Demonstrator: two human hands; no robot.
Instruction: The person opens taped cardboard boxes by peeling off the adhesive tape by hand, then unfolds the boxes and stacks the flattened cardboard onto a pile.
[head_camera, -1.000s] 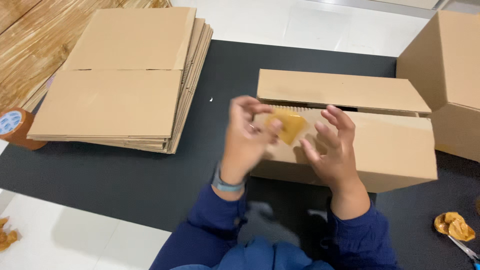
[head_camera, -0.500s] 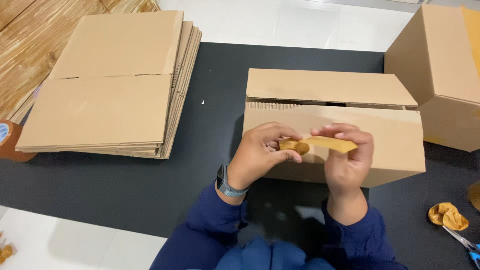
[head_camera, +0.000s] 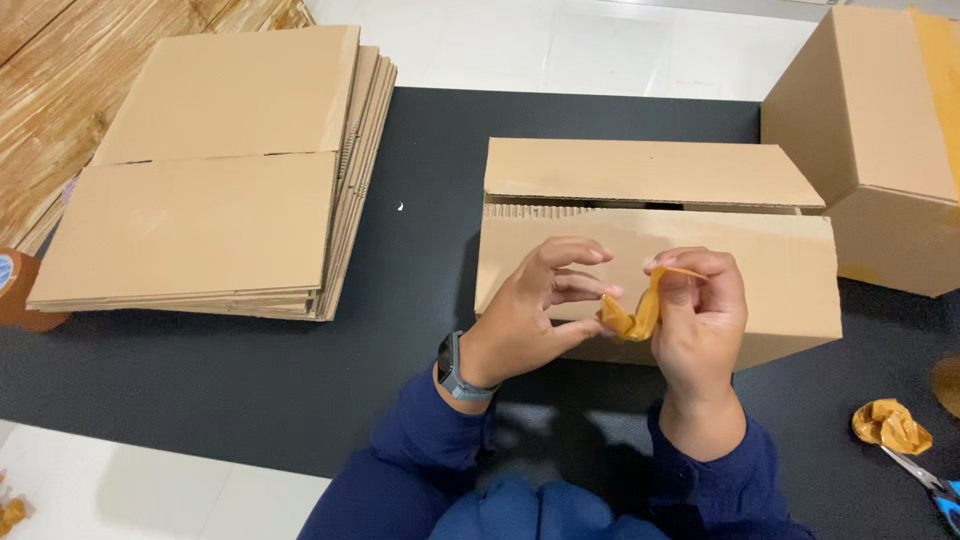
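Both hands at centre frame, over the near flap of the cardboard box (head_camera: 655, 240). Brown tape strip (head_camera: 640, 310) has changed shape: a second ago it was a flat patch stuck between the fingers, half a second ago stretched level between both hands, and now it hangs crumpled and twisted, bunched at its lower end. Right hand (head_camera: 700, 320) pinches the upper end of the strip between thumb and forefinger, other fingers curled. Left hand (head_camera: 535, 315) has loosened; fingers spread and half curled, thumb tip touching the lower wad, no firm grasp visible. Reading: the strip looks spoiled for sealing, stuck to itself rather than laid on the box, and the seam between the two top flaps shows bare, no tape across it. Another balled wad of brown tape (head_camera: 890, 425) lies at lower right on the black mat (head_camera: 200, 380), just beside the scissors (head_camera: 930, 485). Flat stack of folded cartons (head_camera: 215, 170) at upper left, well apart; tape roll (head_camera: 15, 290) at the left edge. A second closed box (head_camera: 870, 130) at upper right.
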